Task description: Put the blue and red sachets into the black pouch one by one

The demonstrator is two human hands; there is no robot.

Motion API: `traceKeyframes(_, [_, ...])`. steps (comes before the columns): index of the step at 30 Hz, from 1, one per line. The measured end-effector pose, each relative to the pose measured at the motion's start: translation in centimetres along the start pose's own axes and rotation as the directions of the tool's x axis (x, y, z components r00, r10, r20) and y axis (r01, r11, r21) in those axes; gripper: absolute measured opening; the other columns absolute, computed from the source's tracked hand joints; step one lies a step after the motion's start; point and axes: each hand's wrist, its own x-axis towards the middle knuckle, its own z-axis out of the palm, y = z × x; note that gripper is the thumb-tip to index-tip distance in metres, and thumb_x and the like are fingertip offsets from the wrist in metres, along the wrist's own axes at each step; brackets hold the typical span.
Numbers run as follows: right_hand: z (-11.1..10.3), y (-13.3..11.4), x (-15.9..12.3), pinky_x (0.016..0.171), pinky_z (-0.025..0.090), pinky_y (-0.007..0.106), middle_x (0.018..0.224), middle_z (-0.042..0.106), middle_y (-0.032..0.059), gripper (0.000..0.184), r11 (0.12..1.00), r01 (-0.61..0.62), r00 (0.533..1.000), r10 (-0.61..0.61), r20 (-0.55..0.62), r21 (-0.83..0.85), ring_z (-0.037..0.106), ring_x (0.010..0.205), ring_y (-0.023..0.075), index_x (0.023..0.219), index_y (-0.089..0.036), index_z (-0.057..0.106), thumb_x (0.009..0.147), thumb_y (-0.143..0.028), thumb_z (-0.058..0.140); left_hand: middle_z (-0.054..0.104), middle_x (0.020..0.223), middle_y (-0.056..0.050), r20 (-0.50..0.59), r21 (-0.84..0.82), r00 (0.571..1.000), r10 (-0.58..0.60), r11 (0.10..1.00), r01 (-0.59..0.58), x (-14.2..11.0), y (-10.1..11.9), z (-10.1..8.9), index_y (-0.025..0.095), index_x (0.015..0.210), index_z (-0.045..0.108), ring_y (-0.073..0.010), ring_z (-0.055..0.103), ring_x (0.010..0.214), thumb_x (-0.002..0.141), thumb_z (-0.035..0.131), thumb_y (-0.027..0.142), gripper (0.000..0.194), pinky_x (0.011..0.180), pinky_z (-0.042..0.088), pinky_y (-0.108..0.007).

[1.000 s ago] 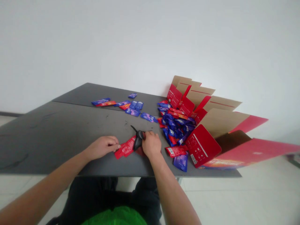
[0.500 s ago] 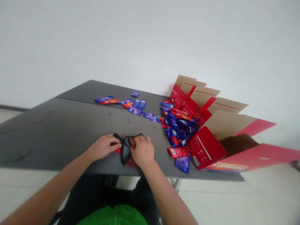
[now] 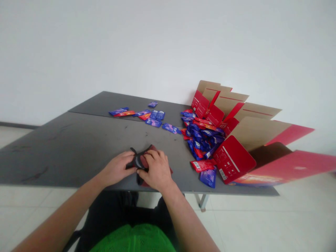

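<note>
Two hands of yours are upon one thing: your left hand [image 3: 118, 169] closes its thumb and fingers on the black edge of the dark bag [image 3: 138, 161], and your right hand [image 3: 159, 169] grips its dark red side, with the thumb near the left fingertips. The bag is on the table [image 3: 84, 140], between both hands. Whether something is inside it, I cannot tell, because your fingers cover much of it. In my judgement, the handling of this bag is in the middle and not finished. Many packets seem to be left: beyond your grip, loose packets [image 3: 153, 122] lie spread, and to the right of it there is a big heap of packets [image 3: 202, 136], with one red packet [image 3: 202, 165] and one purple packet [image 3: 208, 177] at its near side. Farther right of the grip, the front box [image 3: 283, 168] stands with flaps open; how full it is, I cannot see.
</note>
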Motion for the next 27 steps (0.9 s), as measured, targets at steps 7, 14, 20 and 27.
traceKeyframes(7, [-0.7,2.8,-0.8,0.102,0.040,0.034,0.123,0.069,0.0038,0.021,0.996,0.046,0.998,-0.049,0.041,0.079,0.053,0.112,0.0210,0.112,-0.023,0.074,0.095,-0.019,0.062,0.071,0.121,-0.006,-0.008,0.059,1.000,0.017,0.998,-0.017,-0.2,-0.4,0.4,0.027,0.112,0.075,-0.0261,0.062,0.116,0.097,0.063,0.038,0.023,0.105,0.048,-0.038])
traceKeyframes(14, [-3.3,4.5,-0.5,0.086,0.043,0.036,0.105,0.070,0.0100,0.018,0.929,-0.318,0.947,0.321,-0.014,-0.187,0.057,0.097,0.0250,0.094,-0.021,0.075,0.097,-0.023,0.057,0.071,0.127,-0.006,-0.014,0.080,0.999,0.042,0.996,-0.041,-0.3,-0.4,0.5,0.027,0.117,0.074,-0.0260,0.063,0.118,0.097,0.063,0.038,0.025,0.107,0.047,-0.039])
traceKeyframes(20, [-1.6,0.8,0.5,0.092,0.042,0.036,0.110,0.070,0.0050,0.017,0.995,0.000,1.000,0.001,0.013,-0.104,0.054,0.104,0.0243,0.107,-0.026,0.073,0.097,-0.030,0.060,0.072,0.122,-0.006,0.003,0.087,1.000,0.029,0.996,-0.029,-0.1,-0.3,0.4,0.026,0.110,0.074,-0.0270,0.062,0.117,0.095,0.065,0.037,0.020,0.106,0.047,-0.038])
traceKeyframes(27, [-2.8,5.4,-1.0,0.089,0.041,0.036,0.109,0.069,0.0081,0.017,0.947,-0.255,0.964,0.264,0.019,-0.194,0.055,0.100,0.0244,0.098,-0.022,0.075,0.098,-0.028,0.059,0.071,0.127,-0.005,-0.004,0.078,0.999,0.041,0.996,-0.040,-0.1,-0.4,0.6,0.027,0.114,0.074,-0.0262,0.063,0.119,0.096,0.063,0.039,0.024,0.107,0.047,-0.039])
